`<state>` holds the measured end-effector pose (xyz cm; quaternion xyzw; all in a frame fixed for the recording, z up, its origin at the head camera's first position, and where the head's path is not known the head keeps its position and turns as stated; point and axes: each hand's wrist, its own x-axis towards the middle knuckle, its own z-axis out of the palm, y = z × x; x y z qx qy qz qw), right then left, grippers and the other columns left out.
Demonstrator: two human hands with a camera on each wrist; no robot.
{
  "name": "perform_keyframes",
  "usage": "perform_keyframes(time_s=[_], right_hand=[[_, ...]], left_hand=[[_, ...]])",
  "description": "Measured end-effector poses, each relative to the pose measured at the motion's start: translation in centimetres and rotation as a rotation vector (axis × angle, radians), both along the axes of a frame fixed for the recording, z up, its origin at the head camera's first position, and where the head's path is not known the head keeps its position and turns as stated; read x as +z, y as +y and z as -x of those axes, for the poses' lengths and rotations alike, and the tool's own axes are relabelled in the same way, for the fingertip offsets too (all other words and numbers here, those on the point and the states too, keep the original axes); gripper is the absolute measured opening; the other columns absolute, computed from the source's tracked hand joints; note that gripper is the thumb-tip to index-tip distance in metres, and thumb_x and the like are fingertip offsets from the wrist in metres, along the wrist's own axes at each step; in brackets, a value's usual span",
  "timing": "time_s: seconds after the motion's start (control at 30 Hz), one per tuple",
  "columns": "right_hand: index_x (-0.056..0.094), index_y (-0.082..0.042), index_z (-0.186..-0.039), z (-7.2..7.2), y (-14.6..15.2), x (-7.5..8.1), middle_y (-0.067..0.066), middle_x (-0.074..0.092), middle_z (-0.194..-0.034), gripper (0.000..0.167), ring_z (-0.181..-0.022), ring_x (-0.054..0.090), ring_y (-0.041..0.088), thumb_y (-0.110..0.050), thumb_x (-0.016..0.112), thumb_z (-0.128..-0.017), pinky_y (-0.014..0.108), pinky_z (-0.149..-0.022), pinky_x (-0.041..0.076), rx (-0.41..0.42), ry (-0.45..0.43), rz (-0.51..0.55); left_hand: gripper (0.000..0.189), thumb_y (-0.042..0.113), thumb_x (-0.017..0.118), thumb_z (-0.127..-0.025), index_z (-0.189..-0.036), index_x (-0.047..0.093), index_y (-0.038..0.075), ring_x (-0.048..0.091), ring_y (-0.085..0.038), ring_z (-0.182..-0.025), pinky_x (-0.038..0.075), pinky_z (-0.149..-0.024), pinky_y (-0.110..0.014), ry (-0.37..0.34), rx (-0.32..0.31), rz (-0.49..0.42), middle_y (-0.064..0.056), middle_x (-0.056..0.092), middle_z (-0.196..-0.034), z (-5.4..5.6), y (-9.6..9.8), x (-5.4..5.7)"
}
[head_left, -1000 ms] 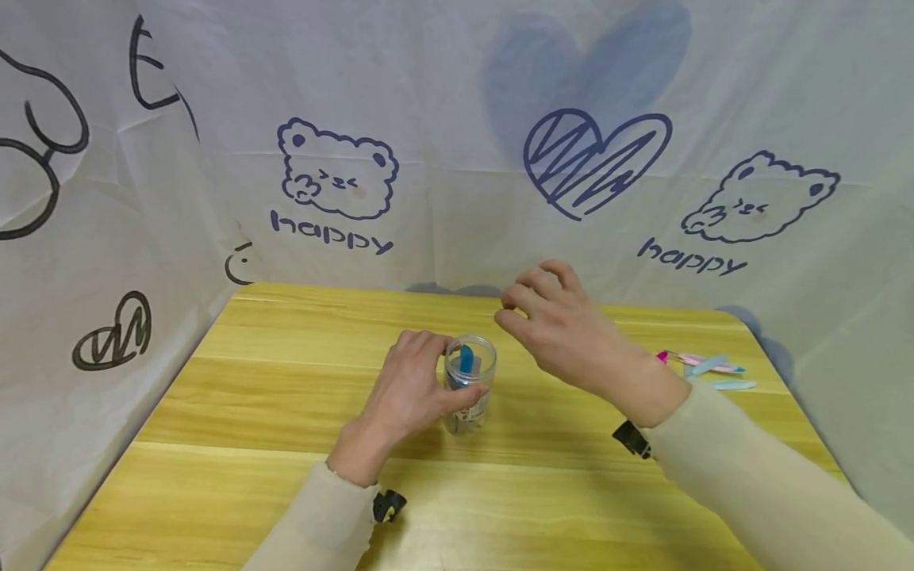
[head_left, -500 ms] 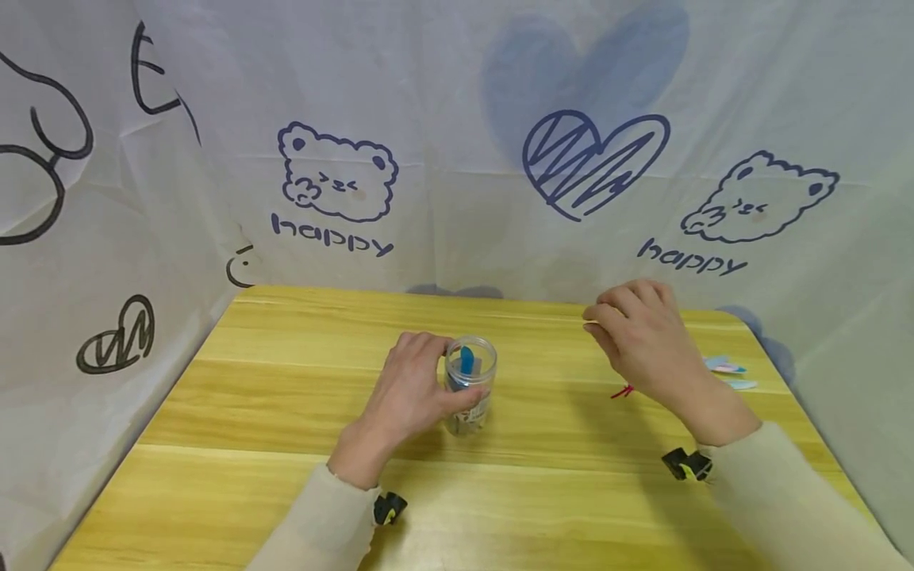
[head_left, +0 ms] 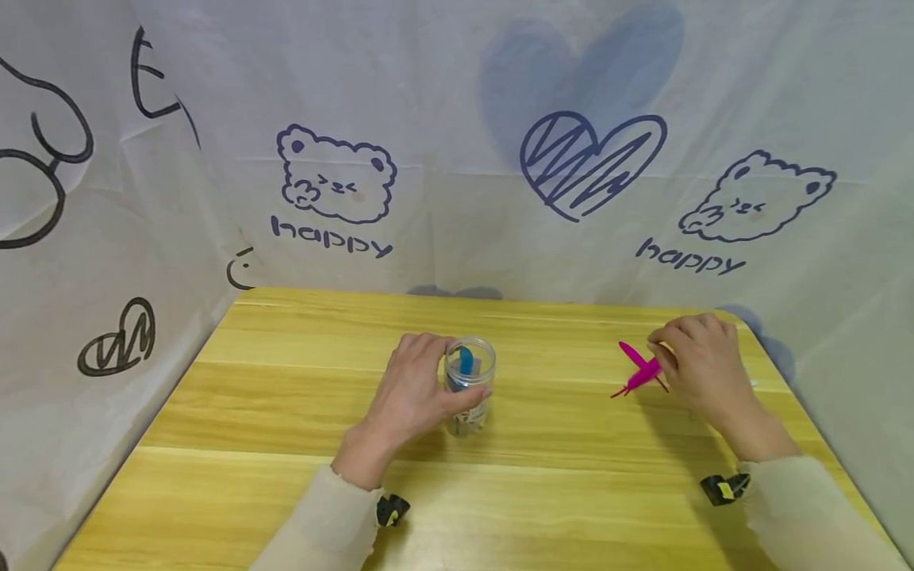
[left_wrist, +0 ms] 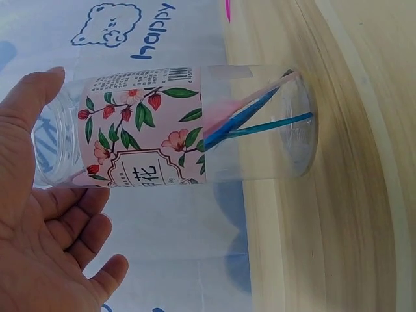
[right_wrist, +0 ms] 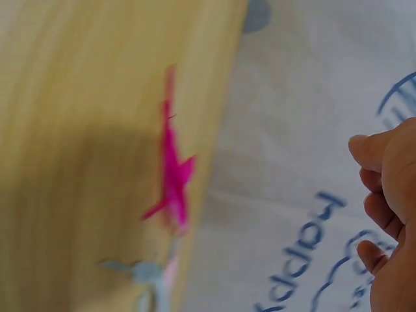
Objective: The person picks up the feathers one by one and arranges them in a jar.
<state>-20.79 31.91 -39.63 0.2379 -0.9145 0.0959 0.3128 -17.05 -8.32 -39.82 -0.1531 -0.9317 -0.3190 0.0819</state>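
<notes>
My left hand (head_left: 414, 385) grips a clear jar (head_left: 470, 414) round its upper part, thumb across the near side. The jar stands upright on the table. In the left wrist view its label (left_wrist: 140, 130) is pink with flowers, and thin blue and pink sticks (left_wrist: 250, 107) lean inside. A blue rounded tip (head_left: 466, 361) shows through the jar's open mouth. My right hand (head_left: 703, 365) hovers over the table's right side, fingers loosely bent and holding nothing. By its fingertips lies a slim magenta thing (head_left: 643, 374) with wing-like parts and thin red ends, partly hidden by the hand.
A pale blue piece (right_wrist: 148, 273) lies beyond the magenta thing, blurred in the right wrist view and mostly behind the hand in the head view. The wooden table (head_left: 300, 444) meets a white cloth (head_left: 457, 222) with drawings along its back edge.
My right hand has moved from near the jar to the right, over the small coloured pieces. It now uncovers most of the magenta thing and hides the pale blue ones. My left hand stays on the jar.
</notes>
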Motion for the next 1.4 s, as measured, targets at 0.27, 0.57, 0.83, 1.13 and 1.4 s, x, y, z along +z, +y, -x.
perform_keyframes(time_s=[0.27,0.57,0.83,1.13,1.4], right_hand=[[0.076,-0.006,-0.095,0.5,2.2,-3.0,0.014,0.071,-0.098,0.013,-0.099,0.056,0.042,-0.004,0.084,-0.085,0.06,-0.08,0.037,-0.046,-0.16,0.003],[0.078,-0.008,-0.104,1.5,3.8,-5.0,0.017,0.069,-0.11,0.021,-0.107,0.053,0.043,-0.006,0.085,-0.085,0.066,-0.083,0.041,-0.046,-0.282,-0.081],[0.079,-0.008,-0.109,2.0,4.2,-5.7,0.018,0.068,-0.117,0.026,-0.112,0.051,0.043,-0.009,0.086,-0.084,0.063,-0.085,0.041,-0.041,-0.33,-0.119],[0.08,-0.011,-0.114,2.4,4.4,-6.4,0.019,0.066,-0.122,0.023,-0.117,0.049,0.044,-0.013,0.081,-0.09,0.062,-0.088,0.039,-0.069,-0.415,-0.13],[0.081,-0.011,-0.107,2.3,4.4,-7.1,0.016,0.067,-0.115,0.017,-0.113,0.05,0.042,-0.01,0.082,-0.09,0.062,-0.088,0.039,-0.069,-0.378,-0.102]], left_hand=[[0.075,0.055,0.088,-0.081,-0.133,0.065,0.005,0.053,-0.029,-0.12,0.045,-0.11,-0.049,-0.001,0.007,-0.004,-0.008,0.067,-0.127,0.0,0.0,-0.2],[0.076,0.055,0.088,-0.081,-0.134,0.065,0.005,0.053,-0.028,-0.12,0.046,-0.108,-0.049,-0.01,0.006,-0.009,-0.008,0.067,-0.127,0.0,0.1,-0.2],[0.076,0.056,0.087,-0.081,-0.134,0.065,0.005,0.054,-0.028,-0.12,0.046,-0.107,-0.048,-0.015,0.011,-0.002,-0.009,0.067,-0.127,0.1,0.2,-0.2],[0.075,0.056,0.087,-0.081,-0.133,0.065,0.006,0.054,-0.029,-0.119,0.046,-0.108,-0.049,-0.008,0.01,0.0,-0.008,0.068,-0.125,0.1,0.3,-0.2],[0.075,0.056,0.087,-0.082,-0.133,0.065,0.005,0.055,-0.029,-0.121,0.046,-0.109,-0.049,-0.004,0.014,0.013,-0.009,0.068,-0.126,0.1,0.3,-0.2]])
